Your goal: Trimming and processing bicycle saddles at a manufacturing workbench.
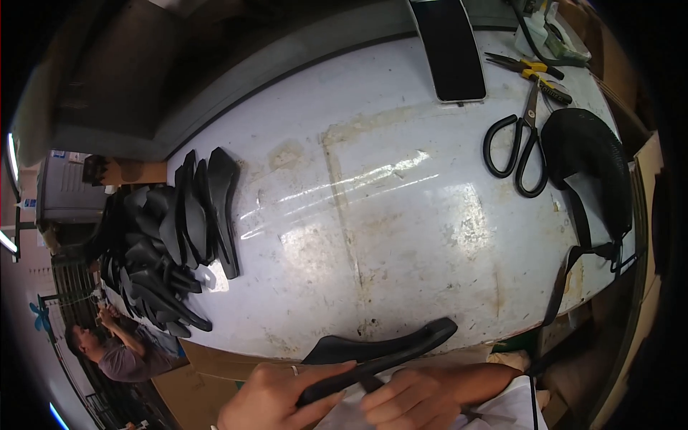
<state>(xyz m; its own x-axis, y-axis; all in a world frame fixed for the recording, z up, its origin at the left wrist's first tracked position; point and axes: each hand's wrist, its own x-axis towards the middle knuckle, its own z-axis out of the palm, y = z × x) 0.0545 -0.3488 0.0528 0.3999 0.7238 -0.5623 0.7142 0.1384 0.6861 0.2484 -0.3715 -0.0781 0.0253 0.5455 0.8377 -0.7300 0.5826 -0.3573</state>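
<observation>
At the near edge of the table is a long, curved black moulded piece (408,347), which looks like rubber or plastic. My left hand (276,398) is closed around its left end, thumb and fingers along its sides. A ring shows on one finger. Close beside it my right hand (412,398) has its fingers curled around a small dark object, mostly hidden, that juts toward the black piece; its kind cannot be made out. More black moulded pieces (190,222) of similar look lie in a pile at the table's left side.
Across the white, stained table (401,251) lie black-handled scissors (529,118) and yellow-and-black pliers (527,68) at far right. A phone (451,54) lies at the back. Right of the scissors rests a black mesh item with a strap (591,168). Another person (132,351) sits at far left.
</observation>
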